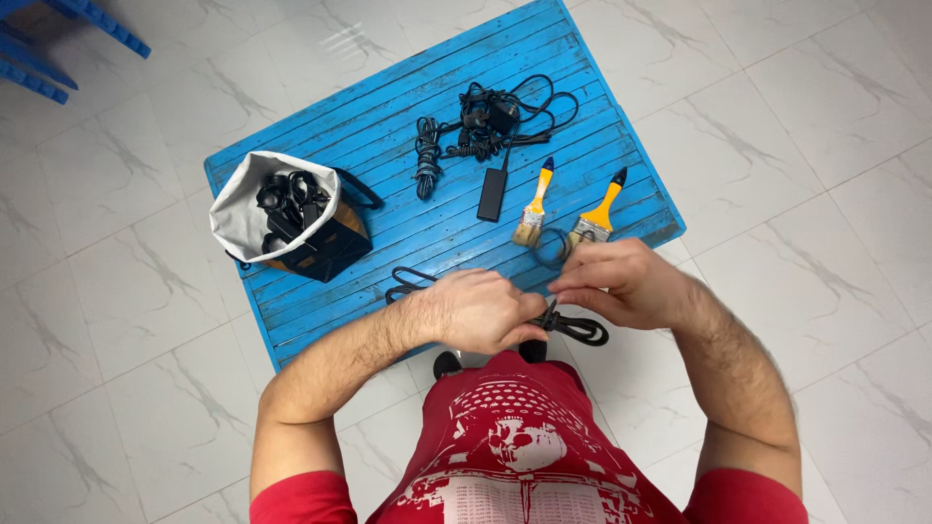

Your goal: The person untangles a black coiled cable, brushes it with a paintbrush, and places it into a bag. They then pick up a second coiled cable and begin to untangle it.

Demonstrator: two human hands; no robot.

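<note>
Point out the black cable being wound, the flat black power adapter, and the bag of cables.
black cable (581,330), head view, on the loop sticking out beside the right hand.
flat black power adapter (492,194), head view, middle of its body.
bag (231,209), head view, on its folded white rim.

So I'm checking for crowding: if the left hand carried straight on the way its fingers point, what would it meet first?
The left hand points right along the black cable, so it would most likely meet the right hand first, just across a small gap; depth is hard to judge.

Blue slatted table (388,126), black cable (579,330), yellow-handled brushes (534,204), white marbled floor (796,146)
</note>
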